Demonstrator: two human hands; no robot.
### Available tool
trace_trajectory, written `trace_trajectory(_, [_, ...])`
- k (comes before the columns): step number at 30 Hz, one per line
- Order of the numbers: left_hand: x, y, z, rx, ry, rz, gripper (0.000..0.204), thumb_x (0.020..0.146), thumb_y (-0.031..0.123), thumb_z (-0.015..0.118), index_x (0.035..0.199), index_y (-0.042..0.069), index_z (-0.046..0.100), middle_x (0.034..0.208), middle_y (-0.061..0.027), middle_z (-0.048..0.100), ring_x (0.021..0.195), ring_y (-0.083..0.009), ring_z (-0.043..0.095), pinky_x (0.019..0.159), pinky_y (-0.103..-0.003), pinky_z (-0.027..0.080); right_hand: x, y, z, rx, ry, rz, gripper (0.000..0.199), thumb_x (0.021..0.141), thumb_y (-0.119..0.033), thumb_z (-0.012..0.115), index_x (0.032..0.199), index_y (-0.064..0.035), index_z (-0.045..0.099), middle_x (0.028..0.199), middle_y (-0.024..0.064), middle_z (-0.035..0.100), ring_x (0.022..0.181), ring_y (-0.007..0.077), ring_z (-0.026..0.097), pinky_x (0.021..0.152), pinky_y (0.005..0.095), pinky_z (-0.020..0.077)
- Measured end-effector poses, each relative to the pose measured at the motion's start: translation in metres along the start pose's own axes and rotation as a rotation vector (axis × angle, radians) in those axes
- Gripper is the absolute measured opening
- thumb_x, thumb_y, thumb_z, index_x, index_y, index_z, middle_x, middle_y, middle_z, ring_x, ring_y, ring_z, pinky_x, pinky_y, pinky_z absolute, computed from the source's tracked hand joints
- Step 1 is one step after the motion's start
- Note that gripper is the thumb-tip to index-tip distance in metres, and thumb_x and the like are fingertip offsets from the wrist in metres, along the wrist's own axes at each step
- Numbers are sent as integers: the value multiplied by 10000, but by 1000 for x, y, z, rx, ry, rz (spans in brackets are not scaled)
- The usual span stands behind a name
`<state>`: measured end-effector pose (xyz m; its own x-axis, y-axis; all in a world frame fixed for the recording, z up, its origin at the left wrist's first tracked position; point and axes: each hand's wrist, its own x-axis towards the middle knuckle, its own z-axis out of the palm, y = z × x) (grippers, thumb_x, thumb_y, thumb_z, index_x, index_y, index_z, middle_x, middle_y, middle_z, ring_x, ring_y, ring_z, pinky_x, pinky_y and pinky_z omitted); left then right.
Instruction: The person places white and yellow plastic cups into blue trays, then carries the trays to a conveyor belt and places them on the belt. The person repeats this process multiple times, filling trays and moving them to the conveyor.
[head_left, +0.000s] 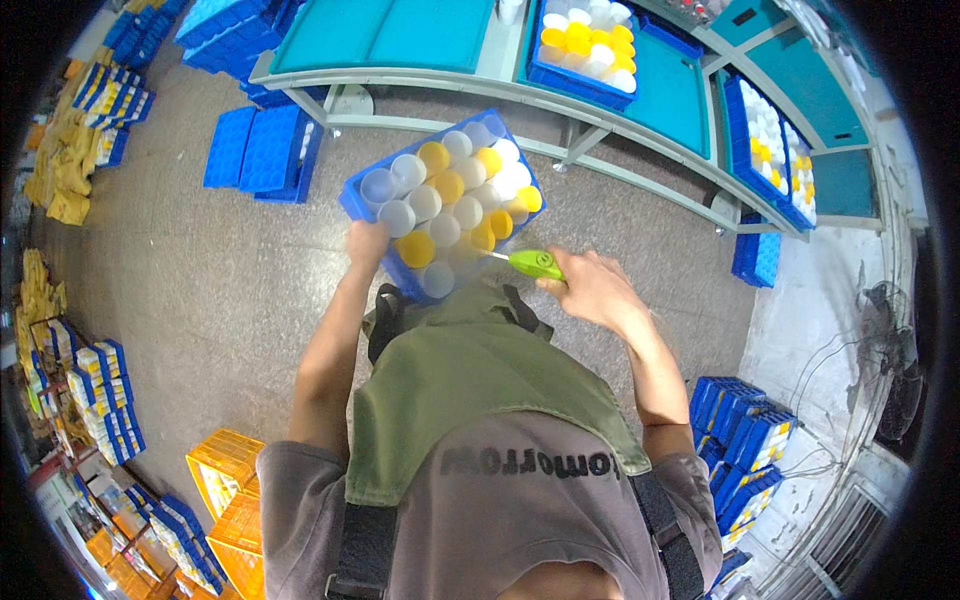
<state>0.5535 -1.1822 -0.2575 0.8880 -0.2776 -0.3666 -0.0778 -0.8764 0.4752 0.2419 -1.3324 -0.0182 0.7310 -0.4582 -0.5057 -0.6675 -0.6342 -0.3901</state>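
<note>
My left hand (368, 240) is closed on the near left edge of a blue crate (352, 198), which is tilted in front of my apron. Rows of open white cups (425, 203) and yellow cups (414, 249) fill the crate. Just right of it, my right hand (590, 287) is wrapped round a green-handled tool (537, 264) with a thin pale shaft. The shaft points left, toward the cups at the crate's near right side. Its tip is too blurred to make out, so I cannot tell whether it touches a cup.
Beyond the crate runs a long bench (420, 38) with teal panels, carrying another filled blue crate (580, 88). Blue trays (262, 150) lie on the floor at far left. Orange crates (225, 465) stand near left; stacked blue crates (735, 425) stand at right by the wall.
</note>
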Motion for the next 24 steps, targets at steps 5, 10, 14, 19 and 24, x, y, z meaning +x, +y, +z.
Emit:
trace_trajectory(5, [4, -1, -9, -175, -107, 27, 283, 707, 211, 670, 773, -64, 690, 709, -160, 672, 626, -256, 668, 576, -372, 525, -12, 47, -5, 58, 213, 227, 411, 908, -338, 600, 1210, -61, 574, 902, 219, 688, 893, 383, 674, 787, 489, 526])
trace_trajectory(10, [-13, 11, -31, -268, -133, 37, 309, 717, 214, 687, 767, -90, 693, 683, -167, 671, 633, -249, 655, 617, -389, 490, 0, 102, -18, -125, 346, 376, 385, 912, -328, 593, 1183, -55, 574, 853, 238, 680, 870, 403, 672, 751, 512, 518])
trace_trajectory(14, [-13, 23, -40, -268, -167, 78, 285, 733, 198, 698, 851, -62, 711, 723, -147, 686, 687, -217, 653, 653, -378, 491, 34, 118, -26, -23, 637, 334, 380, 910, -327, 596, 1128, -16, 580, 835, 245, 677, 866, 395, 676, 746, 494, 527])
trace_trajectory(19, [10, 30, -37, -450, -175, 149, 161, 775, 100, 672, 868, -28, 702, 764, -48, 659, 679, -145, 594, 628, -330, 467, 58, 148, -9, -90, 235, 514, 412, 905, -369, 572, 1176, -60, 603, 928, 219, 695, 888, 378, 682, 779, 472, 543])
trace_trajectory(24, [68, 75, -36, -629, -331, 151, 224, 781, 55, 653, 980, -39, 694, 916, -77, 697, 831, -177, 640, 767, -322, 486, 52, 194, 64, 52, 73, 798, 488, 899, -466, 547, 1181, -75, 623, 1072, 193, 682, 1021, 351, 655, 871, 465, 518])
